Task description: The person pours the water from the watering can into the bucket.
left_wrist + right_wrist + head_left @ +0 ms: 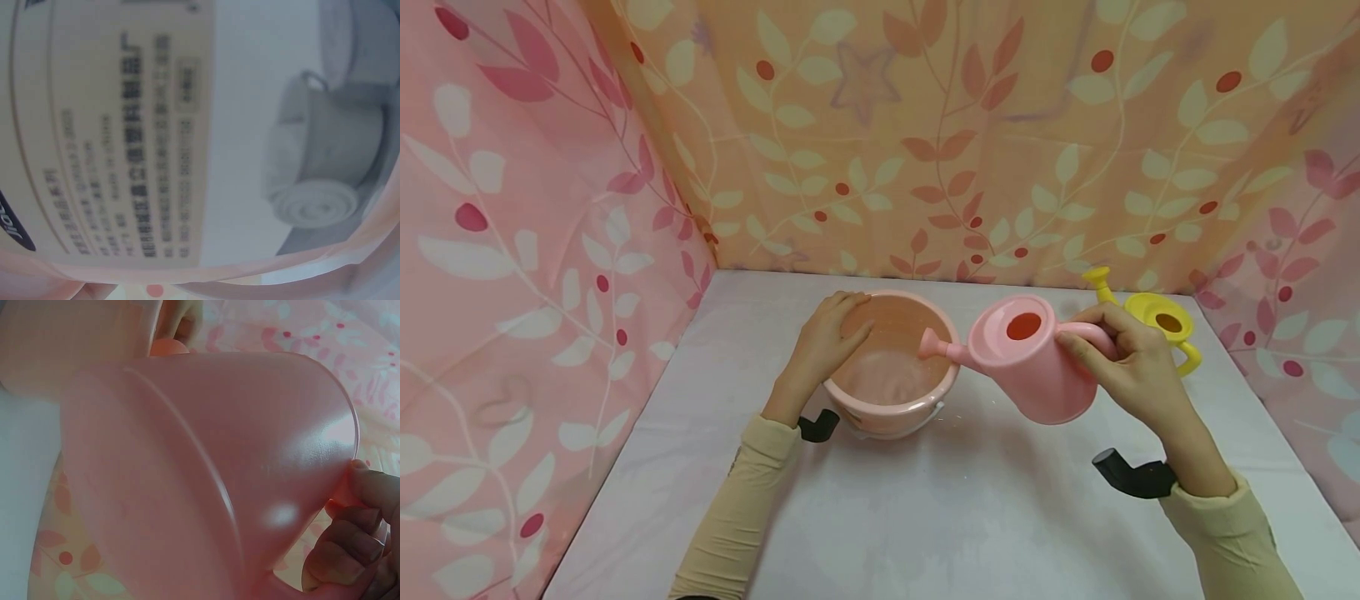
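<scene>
In the head view my right hand (1138, 367) grips the handle of a pink watering can (1048, 387), thumb on top near the can's body. The can is raised and tilted left, its spout head over the right rim of a pink bucket (891, 409). My left hand (827, 337) holds the bucket's left rim, thumb on the inner side and fingers along the edge. A printed label (156, 150) on the bucket's side fills the left wrist view. From the right wrist, the can's base and side (269, 450) show close up, with curled fingers (340, 550) round the handle.
A yellow watering can (1159, 317) stands at the back right, partly behind my right hand. The bucket's white handle (917, 423) hangs down its front. Small drops lie on the white tabletop (925, 517) beside the bucket. Patterned cloth (865, 167) encloses the back and sides.
</scene>
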Demonstrator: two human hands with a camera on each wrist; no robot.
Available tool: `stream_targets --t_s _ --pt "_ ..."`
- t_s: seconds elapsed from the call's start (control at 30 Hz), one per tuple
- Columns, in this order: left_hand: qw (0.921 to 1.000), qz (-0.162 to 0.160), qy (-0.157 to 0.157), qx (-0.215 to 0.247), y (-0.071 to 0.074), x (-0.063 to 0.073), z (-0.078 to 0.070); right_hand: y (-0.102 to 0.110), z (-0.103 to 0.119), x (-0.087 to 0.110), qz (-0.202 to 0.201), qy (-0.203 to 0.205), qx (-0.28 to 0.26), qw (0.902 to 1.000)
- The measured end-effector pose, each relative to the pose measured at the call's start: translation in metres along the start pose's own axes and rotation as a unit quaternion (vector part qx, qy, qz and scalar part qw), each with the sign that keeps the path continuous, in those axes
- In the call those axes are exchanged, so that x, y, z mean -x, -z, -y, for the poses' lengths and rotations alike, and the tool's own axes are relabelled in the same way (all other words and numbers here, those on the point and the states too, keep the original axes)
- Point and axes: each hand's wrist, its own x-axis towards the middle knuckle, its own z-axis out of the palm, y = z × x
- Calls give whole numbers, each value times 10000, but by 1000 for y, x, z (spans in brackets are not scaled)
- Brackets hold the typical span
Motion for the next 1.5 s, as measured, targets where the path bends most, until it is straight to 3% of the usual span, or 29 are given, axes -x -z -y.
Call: stream_targets --t_s 1.5 --pt "10000 12 11 -35 -1 -2 2 3 3 -9 193 119 260 9994"
